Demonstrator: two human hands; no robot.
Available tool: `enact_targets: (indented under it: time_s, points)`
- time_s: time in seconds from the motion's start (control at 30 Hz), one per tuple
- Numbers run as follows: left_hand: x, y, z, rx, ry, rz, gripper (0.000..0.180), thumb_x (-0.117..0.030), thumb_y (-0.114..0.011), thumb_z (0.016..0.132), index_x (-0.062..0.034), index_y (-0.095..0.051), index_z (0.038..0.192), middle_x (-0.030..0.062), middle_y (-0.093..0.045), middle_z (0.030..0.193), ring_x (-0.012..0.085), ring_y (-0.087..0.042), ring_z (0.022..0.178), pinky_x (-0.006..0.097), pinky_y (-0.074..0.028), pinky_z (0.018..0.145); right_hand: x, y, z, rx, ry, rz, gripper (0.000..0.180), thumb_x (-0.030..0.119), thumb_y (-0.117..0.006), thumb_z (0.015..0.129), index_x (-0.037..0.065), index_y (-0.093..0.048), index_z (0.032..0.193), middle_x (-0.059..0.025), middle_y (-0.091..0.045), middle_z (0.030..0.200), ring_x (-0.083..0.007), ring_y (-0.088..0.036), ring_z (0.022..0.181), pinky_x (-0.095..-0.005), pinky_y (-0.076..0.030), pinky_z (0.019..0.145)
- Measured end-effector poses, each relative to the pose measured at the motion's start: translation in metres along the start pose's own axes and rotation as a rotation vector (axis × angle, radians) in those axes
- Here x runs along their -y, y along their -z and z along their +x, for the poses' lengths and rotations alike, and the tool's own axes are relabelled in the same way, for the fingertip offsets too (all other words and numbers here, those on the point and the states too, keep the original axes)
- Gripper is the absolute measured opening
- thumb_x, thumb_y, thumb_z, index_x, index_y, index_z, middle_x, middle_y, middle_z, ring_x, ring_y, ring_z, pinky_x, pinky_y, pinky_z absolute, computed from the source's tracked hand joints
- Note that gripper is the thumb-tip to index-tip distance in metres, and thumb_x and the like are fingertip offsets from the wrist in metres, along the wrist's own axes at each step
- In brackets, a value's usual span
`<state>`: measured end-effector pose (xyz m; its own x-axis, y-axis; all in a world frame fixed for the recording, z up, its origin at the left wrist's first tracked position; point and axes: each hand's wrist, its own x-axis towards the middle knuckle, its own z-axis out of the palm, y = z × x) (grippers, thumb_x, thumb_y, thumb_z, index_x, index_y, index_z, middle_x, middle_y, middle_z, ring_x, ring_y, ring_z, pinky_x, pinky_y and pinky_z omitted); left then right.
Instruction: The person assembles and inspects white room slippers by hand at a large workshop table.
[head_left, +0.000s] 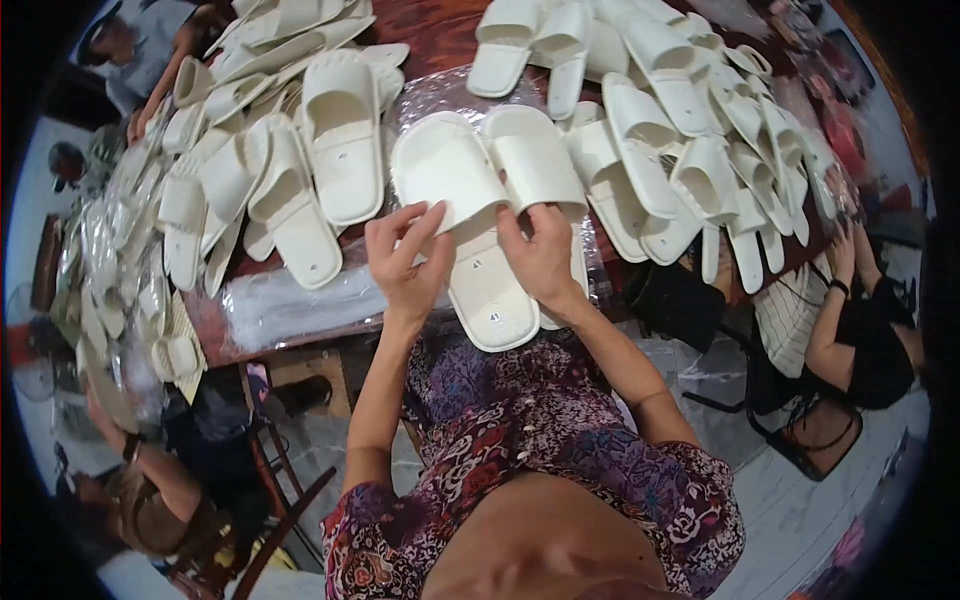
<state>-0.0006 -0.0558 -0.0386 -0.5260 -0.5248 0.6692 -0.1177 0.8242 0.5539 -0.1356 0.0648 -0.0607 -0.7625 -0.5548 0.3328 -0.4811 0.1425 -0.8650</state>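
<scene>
Two white open-toed slippers lie side by side in front of me, their toe ends pointing away. The front-left slipper [493, 310] overlaps the one on its right [540, 155]. My left hand [405, 262] is at the left edge of the front-left slipper's strap, fingers bent and apart, fingertips touching there. My right hand [543, 255] closes where the two slippers meet. Its thumb presses the front-left slipper's strap edge, and its fingers reach under the right slipper's strap, their tips partly hidden.
White slippers pile up on the left [290, 215] and right [650, 150] of the reddish table [440, 40]. Clear plastic wrapping [290, 305] lies by the front edge. People work around the table; one person's hands [845, 250] are at the right edge.
</scene>
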Motion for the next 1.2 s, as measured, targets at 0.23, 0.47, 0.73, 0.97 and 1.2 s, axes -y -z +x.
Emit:
enact_targets:
  time_s: [0.23,0.47,0.73,0.97,1.2]
  points:
    - [0.009,-0.010,-0.030,-0.037,0.276,-0.192,0.041,-0.006,-0.060,0.092,-0.0031,-0.060,0.133,0.0181,-0.058,0.126,0.0310,-0.056,0.114,0.038,-0.049,0.089,0.032,0.048,0.033,-0.018,0.108,-0.014,0.031,0.016,-0.063,0.093,0.000,-0.066,0.119,-0.0159,-0.065,0.089,-0.0258,-0.060,0.075,-0.0395,-0.048,0.069]
    - [0.017,-0.024,-0.039,0.228,0.052,0.213,0.030,-0.010,-0.067,0.087,-0.0097,-0.070,0.117,0.0149,-0.062,0.119,0.0354,-0.055,0.107,0.047,-0.042,0.095,0.024,0.120,0.082,-0.079,0.205,-0.047,0.033,0.017,-0.060,0.097,-0.005,-0.064,0.122,-0.0061,-0.065,0.099,-0.0122,-0.058,0.087,-0.0297,-0.049,0.078]
    - [0.024,-0.021,-0.035,0.185,0.078,0.202,0.030,-0.012,-0.070,0.084,-0.0093,-0.070,0.114,0.0136,-0.063,0.117,0.0349,-0.056,0.106,0.047,-0.043,0.092,-0.085,0.229,0.177,-0.439,0.068,-0.341,0.041,0.033,-0.067,0.093,-0.003,-0.060,0.075,-0.0101,-0.059,0.067,-0.0137,-0.048,0.064,-0.0357,-0.043,0.060]
    - [0.032,-0.014,-0.046,0.153,0.088,0.212,0.033,-0.010,-0.069,0.083,-0.0108,-0.069,0.116,0.0137,-0.063,0.118,0.0353,-0.056,0.107,0.048,-0.042,0.094,-0.247,0.323,0.244,-0.560,0.058,-0.742,0.053,0.047,-0.066,0.093,-0.005,-0.070,0.087,-0.0211,-0.070,0.080,-0.0326,-0.065,0.074,-0.0454,-0.049,0.071]
    - [0.023,-0.010,-0.047,0.130,0.079,0.203,0.032,-0.013,-0.070,0.082,-0.0126,-0.069,0.115,0.0113,-0.062,0.116,0.0323,-0.056,0.104,0.045,-0.045,0.090,-0.286,0.385,0.270,-0.407,-0.018,-0.852,0.063,0.056,-0.059,0.095,-0.006,-0.070,0.091,-0.0254,-0.070,0.088,-0.0414,-0.067,0.081,-0.0488,-0.050,0.075]
